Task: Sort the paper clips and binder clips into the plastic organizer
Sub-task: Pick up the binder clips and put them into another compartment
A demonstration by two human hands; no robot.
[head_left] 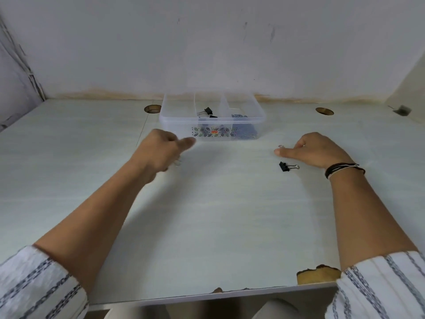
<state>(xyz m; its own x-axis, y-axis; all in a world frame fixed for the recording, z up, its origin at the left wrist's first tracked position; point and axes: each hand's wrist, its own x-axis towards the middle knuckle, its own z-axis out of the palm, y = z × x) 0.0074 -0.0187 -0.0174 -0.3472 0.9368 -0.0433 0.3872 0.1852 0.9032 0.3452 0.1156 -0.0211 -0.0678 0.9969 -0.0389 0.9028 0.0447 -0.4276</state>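
At the bottom corners of the frame, two striped white sleeves (pixel 34 286) are cut off by the edges, and bare forearms run up from them over a pale desk (pixel 218 215) whose near edge is chipped at the lower right, showing brown core.

The left hand (pixel 158 153), left of centre, is blurred; its fingers are curled under and the thumb points toward the organizer. A small glint of metal shows beneath the palm, but whether the fingers hold anything there cannot be told.

The right hand (pixel 315 149), at the centre right, rests on the desk with its fingers curled inward and the thumb lying flat. A paper clip (pixel 281 146) sits at the fingertips, touching or nearly so; a true pinch cannot be made out. A dark and white band (pixel 342 169) circles that wrist. Just below the thumb, a black binder clip (pixel 287 166) lies loose on the desk, apart from the hand.

The clear plastic organizer (pixel 212 116) stands above centre against the wall (pixel 207 42), with a patterned label on its front. Its middle compartment holds two black binder clips (pixel 208 110), one partly hidden by the divider. The right compartment holds a bluish heap, too indistinct to count.

Two round holes (pixel 152 108) pierce the desk on either side of the organizer.
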